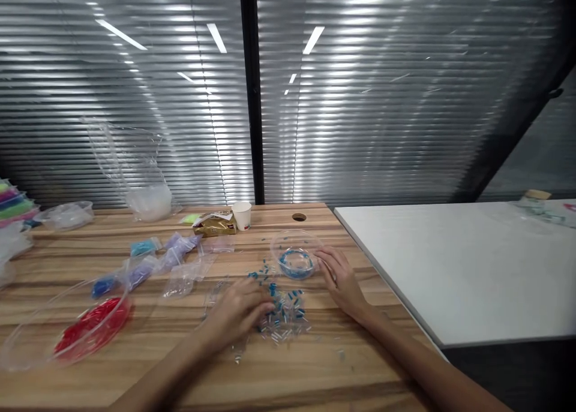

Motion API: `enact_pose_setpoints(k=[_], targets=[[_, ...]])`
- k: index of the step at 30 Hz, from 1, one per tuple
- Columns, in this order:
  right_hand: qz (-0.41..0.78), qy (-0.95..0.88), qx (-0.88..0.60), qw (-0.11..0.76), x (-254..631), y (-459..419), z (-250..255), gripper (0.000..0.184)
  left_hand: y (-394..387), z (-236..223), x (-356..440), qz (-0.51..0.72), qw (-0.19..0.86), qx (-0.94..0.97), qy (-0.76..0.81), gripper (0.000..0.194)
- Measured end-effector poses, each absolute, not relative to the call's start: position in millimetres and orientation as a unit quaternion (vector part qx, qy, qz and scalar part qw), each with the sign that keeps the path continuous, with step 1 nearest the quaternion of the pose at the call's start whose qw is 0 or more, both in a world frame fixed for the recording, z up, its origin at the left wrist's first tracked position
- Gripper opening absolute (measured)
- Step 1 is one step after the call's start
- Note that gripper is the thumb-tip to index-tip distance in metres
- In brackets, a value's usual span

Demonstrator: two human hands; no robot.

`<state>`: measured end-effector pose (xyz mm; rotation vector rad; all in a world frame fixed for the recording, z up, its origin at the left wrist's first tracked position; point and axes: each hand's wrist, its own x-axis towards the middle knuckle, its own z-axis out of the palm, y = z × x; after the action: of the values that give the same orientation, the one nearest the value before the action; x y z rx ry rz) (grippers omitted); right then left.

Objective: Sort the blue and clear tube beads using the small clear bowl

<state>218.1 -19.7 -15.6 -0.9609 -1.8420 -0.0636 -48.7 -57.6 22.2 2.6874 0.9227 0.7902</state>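
A loose pile of small blue and clear tube-like pieces (283,316) lies on the wooden table. My left hand (240,307) is low at the pile's left edge, fingers bent together and thumb close to them; what they pinch, if anything, is hidden. Just beyond the pile stands a clear plastic bowl (294,268) with blue pieces gathered at its bottom. Against the bowl's right side rest the fingers of my right hand (339,277), gripping its wall. More blue pieces are scattered between the pile and the bowl.
On the left, a large clear tub (27,322) holds red pieces (94,328). Small bags with blue and lilac contents (175,253) lie behind it. A gold packet (215,225) and a white paper cup (242,215) stand farther back. A white table (459,262) adjoins at right.
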Motion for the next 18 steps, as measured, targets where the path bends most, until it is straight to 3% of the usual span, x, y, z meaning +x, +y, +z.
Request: enact_pose_setpoints(k=[5,12,18], targets=[[-0.027,-0.782,-0.381,0.492,218.8,-18.3,-17.8,0.024,-18.9,16.4,-64.5,0.243,0.073,0.861,0.442,0.025],[-0.038,-0.789,-0.376,0.484,220.0,-18.4,-16.7,0.024,7.2,5.9,-57.1,0.194,0.011,0.873,0.448,0.027],[-0.032,-0.799,-0.369,0.474,219.7,-17.4,-15.2,0.022,-0.5,-2.9,-54.6,0.181,0.037,0.868,0.461,0.022]])
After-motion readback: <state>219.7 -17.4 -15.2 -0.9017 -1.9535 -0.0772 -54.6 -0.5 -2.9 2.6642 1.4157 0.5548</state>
